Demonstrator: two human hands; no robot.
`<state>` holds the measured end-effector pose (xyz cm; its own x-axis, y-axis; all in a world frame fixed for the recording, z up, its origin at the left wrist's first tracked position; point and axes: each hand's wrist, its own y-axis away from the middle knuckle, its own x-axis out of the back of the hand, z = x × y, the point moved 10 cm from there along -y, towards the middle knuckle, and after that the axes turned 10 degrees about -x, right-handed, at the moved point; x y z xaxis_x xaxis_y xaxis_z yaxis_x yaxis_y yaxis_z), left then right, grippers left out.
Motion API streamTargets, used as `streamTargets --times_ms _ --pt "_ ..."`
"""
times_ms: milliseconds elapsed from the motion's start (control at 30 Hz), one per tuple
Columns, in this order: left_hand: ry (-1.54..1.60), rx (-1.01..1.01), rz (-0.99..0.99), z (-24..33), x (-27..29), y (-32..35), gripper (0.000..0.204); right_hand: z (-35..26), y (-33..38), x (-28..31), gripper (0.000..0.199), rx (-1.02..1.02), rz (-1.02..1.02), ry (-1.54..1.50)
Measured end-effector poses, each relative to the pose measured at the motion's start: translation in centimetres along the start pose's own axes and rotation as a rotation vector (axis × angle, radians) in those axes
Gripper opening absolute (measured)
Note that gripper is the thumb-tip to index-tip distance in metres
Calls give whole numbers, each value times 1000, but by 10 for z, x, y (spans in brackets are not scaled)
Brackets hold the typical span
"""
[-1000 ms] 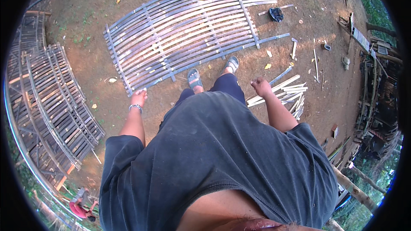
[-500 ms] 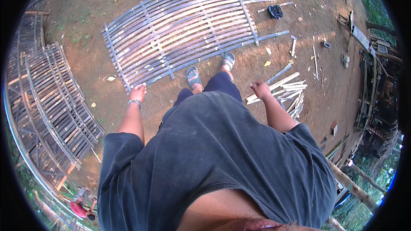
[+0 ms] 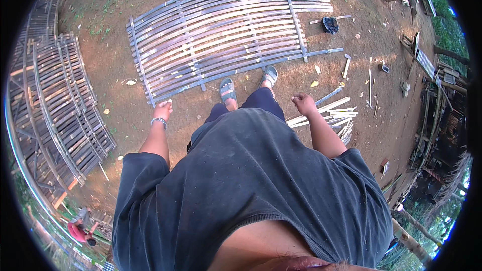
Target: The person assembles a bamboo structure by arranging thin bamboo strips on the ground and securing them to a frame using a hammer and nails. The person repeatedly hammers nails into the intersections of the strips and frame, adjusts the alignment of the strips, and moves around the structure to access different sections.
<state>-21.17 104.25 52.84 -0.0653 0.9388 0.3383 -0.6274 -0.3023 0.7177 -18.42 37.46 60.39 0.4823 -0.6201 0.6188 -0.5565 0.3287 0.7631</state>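
My left hand (image 3: 162, 111) hangs at my left side, fingers loosely curled with nothing seen in them; a bracelet circles its wrist. It shows just below the near left corner of a large slatted bamboo panel (image 3: 221, 31), touching nothing that I can see. The panel lies flat on the ground, its long slats crossed by several bars. At my right side hangs my right hand (image 3: 304, 104), fingers curled in and nothing visible in it. Nearest to that hand, on the ground, is a pile of pale split strips (image 3: 341, 114). My sandalled feet (image 3: 228, 90) stand at the panel's near edge.
A hammer-like tool (image 3: 346, 66), a black plastic bag (image 3: 330, 25) and a small dark container (image 3: 385, 68) lie right of the panel. Raised slatted platforms (image 3: 65, 120) line the left side. Another person (image 3: 78, 232) is at the lower left. Dark structures and poles edge the right.
The view has tilted a little, so the panel appears slightly lower and farther right. Both hands stay almost where they were, still curled, and my feet have not moved.
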Motion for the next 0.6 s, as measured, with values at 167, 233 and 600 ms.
streamTargets --times_ms 167,233,600 --pt "13 -3 -1 2 -3 4 42 9 -5 0 40 47 59 33" --pt "11 -13 -1 3 -3 3 40 14 -2 -1 45 -17 8 30" --pt "2 -63 -3 11 -10 0 34 15 2 8 42 31 52 63"
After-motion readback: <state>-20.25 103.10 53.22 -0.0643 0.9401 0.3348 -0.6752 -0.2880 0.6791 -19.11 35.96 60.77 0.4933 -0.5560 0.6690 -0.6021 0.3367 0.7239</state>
